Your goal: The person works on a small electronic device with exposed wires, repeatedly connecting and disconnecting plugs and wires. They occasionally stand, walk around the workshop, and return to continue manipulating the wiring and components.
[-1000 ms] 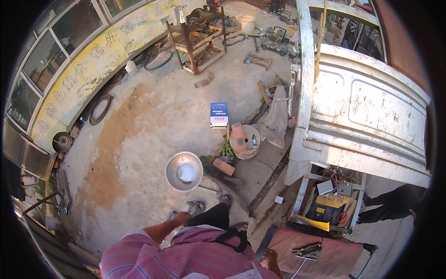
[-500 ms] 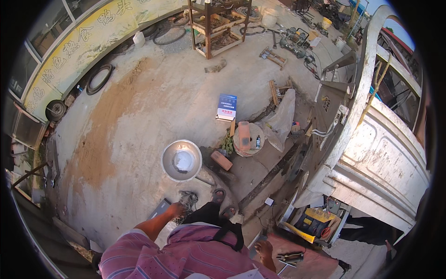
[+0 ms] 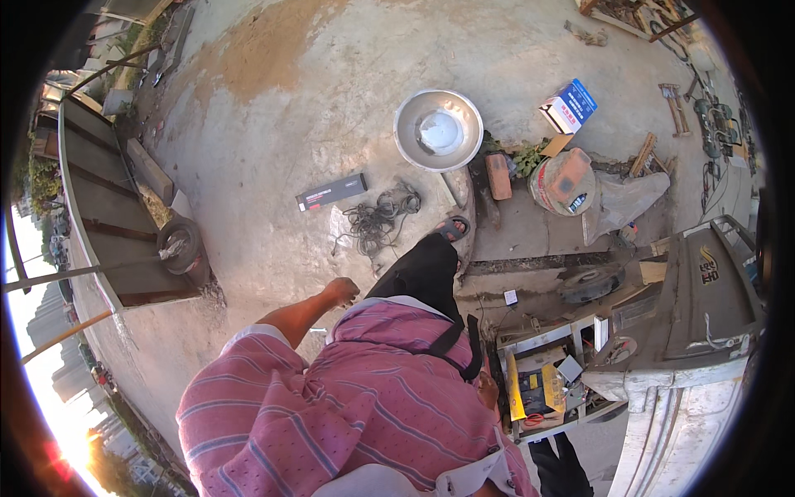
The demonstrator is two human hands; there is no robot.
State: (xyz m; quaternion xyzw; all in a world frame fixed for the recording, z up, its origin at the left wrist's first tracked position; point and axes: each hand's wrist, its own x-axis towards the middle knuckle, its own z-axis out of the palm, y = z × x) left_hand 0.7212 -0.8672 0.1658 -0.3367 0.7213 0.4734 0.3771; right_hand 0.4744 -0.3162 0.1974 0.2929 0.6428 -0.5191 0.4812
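Note:
My left hand (image 3: 339, 291) hangs beside my striped shirt, above the concrete. Its fingers are loosely bent and somewhat apart, with nothing seen in them. Nearest ahead of it lies a tangle of dark cables (image 3: 377, 222), next to a long black box (image 3: 331, 192). My right hand (image 3: 489, 389) is low at my right side, partly covered by my body; its fingers are hidden. Close to it is an open vehicle compartment (image 3: 537, 341) with a yellow tray (image 3: 518, 389) that holds a dark unit and red-handled tools.
Ahead stands a metal basin (image 3: 405, 137). To its right are a brick (image 3: 498, 176), a blue-and-white box (image 3: 570, 106) and a round drum (image 3: 542, 189) with a brick on top. A vehicle door (image 3: 691, 282) juts in at right. A person's black-clad legs (image 3: 559, 464) show below the compartment.
The view has swung, so the basin, boxes and cables appear higher and farther right. My left hand is now apart from the cables. My right hand has become mostly hidden beside my body.

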